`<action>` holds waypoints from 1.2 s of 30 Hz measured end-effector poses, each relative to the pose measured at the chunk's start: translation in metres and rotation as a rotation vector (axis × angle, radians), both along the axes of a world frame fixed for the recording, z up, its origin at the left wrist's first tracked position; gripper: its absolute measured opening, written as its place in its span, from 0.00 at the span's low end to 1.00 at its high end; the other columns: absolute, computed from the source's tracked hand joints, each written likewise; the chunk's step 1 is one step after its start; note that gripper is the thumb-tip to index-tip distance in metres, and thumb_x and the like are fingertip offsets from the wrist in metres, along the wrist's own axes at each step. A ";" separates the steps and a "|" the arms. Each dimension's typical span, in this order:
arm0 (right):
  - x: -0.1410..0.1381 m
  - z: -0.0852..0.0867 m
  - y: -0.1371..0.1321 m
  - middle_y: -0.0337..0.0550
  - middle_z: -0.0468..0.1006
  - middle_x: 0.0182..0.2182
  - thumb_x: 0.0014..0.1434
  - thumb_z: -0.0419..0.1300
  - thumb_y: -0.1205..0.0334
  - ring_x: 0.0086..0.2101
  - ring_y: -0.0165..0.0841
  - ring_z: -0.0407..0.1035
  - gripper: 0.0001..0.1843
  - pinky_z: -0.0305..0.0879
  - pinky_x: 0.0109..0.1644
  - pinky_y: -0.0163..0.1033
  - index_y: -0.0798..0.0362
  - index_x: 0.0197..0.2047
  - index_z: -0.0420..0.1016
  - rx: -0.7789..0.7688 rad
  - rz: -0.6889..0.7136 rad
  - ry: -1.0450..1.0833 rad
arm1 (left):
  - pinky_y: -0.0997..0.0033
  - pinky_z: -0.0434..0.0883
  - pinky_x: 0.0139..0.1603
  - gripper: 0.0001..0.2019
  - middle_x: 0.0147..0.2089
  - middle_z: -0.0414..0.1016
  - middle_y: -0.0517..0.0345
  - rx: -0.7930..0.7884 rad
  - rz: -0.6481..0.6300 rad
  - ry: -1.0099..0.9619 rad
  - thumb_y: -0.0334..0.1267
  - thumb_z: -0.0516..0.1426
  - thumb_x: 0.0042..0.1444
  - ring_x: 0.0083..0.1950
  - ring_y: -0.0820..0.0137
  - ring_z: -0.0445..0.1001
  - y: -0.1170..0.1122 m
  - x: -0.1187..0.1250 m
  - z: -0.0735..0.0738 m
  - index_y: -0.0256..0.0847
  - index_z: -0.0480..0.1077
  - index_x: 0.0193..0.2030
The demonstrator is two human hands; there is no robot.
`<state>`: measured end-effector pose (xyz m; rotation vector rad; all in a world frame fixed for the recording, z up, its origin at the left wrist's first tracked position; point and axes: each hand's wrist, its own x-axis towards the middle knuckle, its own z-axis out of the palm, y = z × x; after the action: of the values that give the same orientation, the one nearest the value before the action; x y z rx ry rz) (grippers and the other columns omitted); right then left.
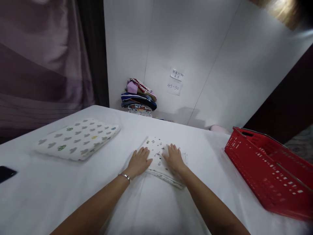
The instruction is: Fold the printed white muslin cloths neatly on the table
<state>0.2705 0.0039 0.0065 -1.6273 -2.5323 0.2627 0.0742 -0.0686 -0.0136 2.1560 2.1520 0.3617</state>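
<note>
A small folded white cloth with tiny printed dots (157,153) lies on the white table (49,192) in front of me. My left hand (139,161) lies flat on its left edge, fingers stretched out, a silver bracelet at the wrist. My right hand (174,157) rests flat on the cloth's right part, fingers also extended. Neither hand grips anything.
A larger folded white cloth with grey cloud prints (78,138) lies at the left. A red plastic basket (266,169) stands at the right. A pile of coloured folded clothes (139,97) sits by the white wall. A dark phone (6,173) lies at the left edge.
</note>
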 end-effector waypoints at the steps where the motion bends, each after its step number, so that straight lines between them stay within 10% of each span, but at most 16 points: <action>1: -0.013 0.005 0.004 0.52 0.41 0.66 0.63 0.41 0.44 0.65 0.43 0.32 0.37 0.30 0.65 0.50 0.61 0.66 0.47 0.019 0.042 0.024 | 0.48 0.47 0.65 0.25 0.68 0.51 0.51 0.005 0.001 0.000 0.47 0.44 0.60 0.69 0.59 0.46 0.000 0.000 -0.001 0.42 0.58 0.61; 11: -0.113 -0.005 0.054 0.49 0.42 0.66 0.65 0.39 0.48 0.65 0.39 0.33 0.32 0.32 0.64 0.52 0.57 0.66 0.47 -0.024 0.315 0.021 | 0.48 0.48 0.65 0.27 0.68 0.51 0.50 0.020 0.014 0.010 0.46 0.44 0.60 0.68 0.59 0.47 -0.004 0.002 -0.003 0.38 0.55 0.64; 29: -0.112 -0.016 0.071 0.49 0.39 0.67 0.64 0.37 0.43 0.65 0.38 0.32 0.36 0.30 0.64 0.52 0.56 0.68 0.43 -0.114 0.328 0.013 | 0.48 0.46 0.65 0.27 0.67 0.51 0.50 -0.019 0.016 -0.016 0.45 0.44 0.60 0.69 0.59 0.46 -0.004 0.003 -0.003 0.36 0.56 0.64; 36: -0.070 -0.007 0.074 0.49 0.39 0.67 0.63 0.36 0.39 0.65 0.39 0.29 0.39 0.26 0.65 0.52 0.58 0.68 0.42 -0.039 0.284 -0.028 | 0.48 0.48 0.65 0.27 0.68 0.51 0.52 -0.002 0.014 -0.010 0.45 0.44 0.60 0.69 0.59 0.47 -0.002 0.001 -0.006 0.38 0.56 0.64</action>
<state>0.2004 0.0775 -0.0007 -1.2863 -2.7937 0.3195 0.0751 -0.0707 -0.0199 2.1349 2.1618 0.3697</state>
